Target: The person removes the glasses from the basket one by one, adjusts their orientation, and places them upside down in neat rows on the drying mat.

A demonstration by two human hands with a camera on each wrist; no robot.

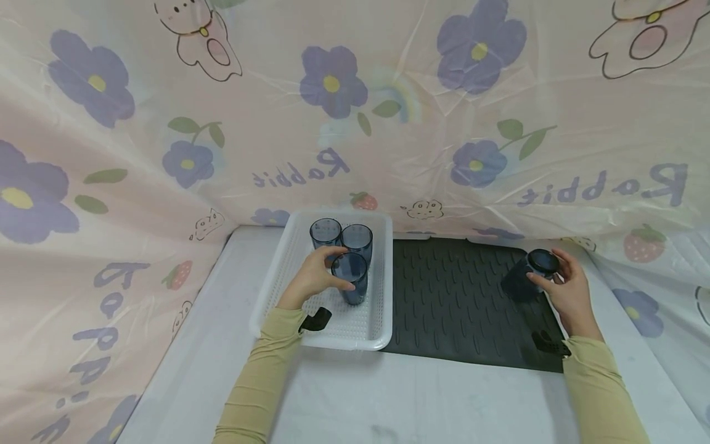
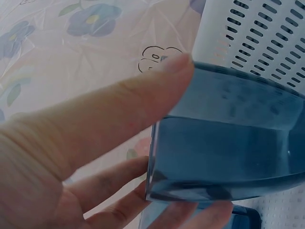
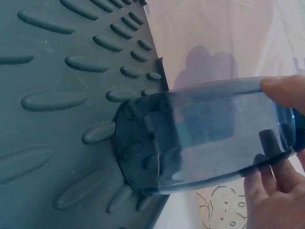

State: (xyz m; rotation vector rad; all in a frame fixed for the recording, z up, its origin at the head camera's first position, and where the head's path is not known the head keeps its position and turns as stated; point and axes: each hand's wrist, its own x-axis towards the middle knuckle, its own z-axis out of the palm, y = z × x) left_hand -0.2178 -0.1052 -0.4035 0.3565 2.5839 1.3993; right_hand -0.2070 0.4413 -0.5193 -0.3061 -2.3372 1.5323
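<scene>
My left hand point(image 1: 318, 274) grips a blue see-through cup point(image 1: 350, 277) that stands upright in the white perforated tray point(image 1: 277, 290); the left wrist view shows thumb and fingers point(image 2: 119, 109) wrapped round this cup point(image 2: 228, 143). Two more blue cups point(image 1: 325, 233) point(image 1: 357, 242) stand behind it in the tray. My right hand point(image 1: 566, 287) holds a fourth blue cup point(image 1: 527, 274) tilted over the right part of the dark ribbed mat point(image 1: 455, 302). In the right wrist view the fingers point(image 3: 281, 90) pinch that cup point(image 3: 200, 133) near its rim, base toward the mat point(image 3: 57, 100).
A white table point(image 1: 388, 401) carries the tray and mat side by side. A pink plastic sheet with purple flowers point(image 1: 333, 80) hangs close behind and along both sides, walling in the work area.
</scene>
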